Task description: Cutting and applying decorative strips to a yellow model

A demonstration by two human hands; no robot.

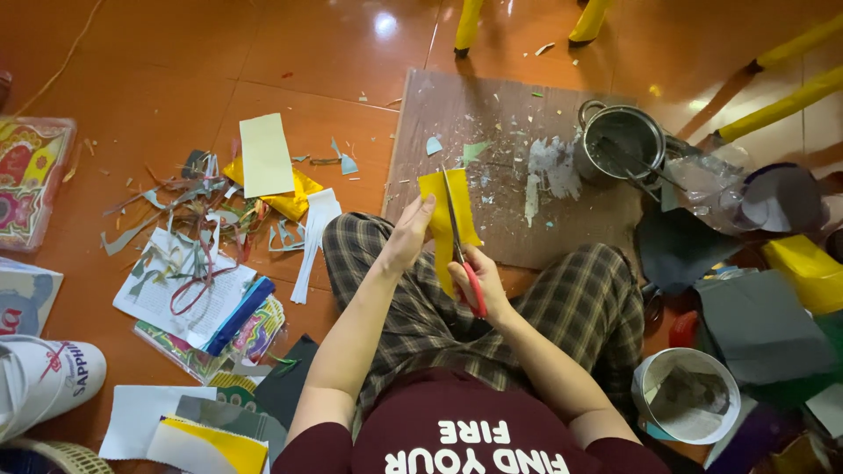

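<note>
Glossy orange-brown floor tiles point(158, 70) surround a seated person in checked trousers, seen from above. Left hand point(408, 235): fingers closed on the left edge of a yellow paper sheet point(436, 197), held over the knees and the near edge of a brown board point(492, 114). Right hand point(481, 283): wrapped around the red handles of a pair of scissors point(463, 254); the blades run up the middle of the sheet, whose lower part is hidden behind the hand. How far the blades are parted cannot be made out. On the board, scattered paper scraps and a steel pot point(619, 140) with dark tools inside, hard to identify. Left of the knees, a heap of cuttings point(189, 206), a pale cream strip point(265, 154) and printed sheets. Right of the knees, grey and dark sheets point(760, 325), partly cut off by the frame, and a white round tub point(687, 395). Yellow furniture legs point(468, 25) are cropped at the top edge.
</note>
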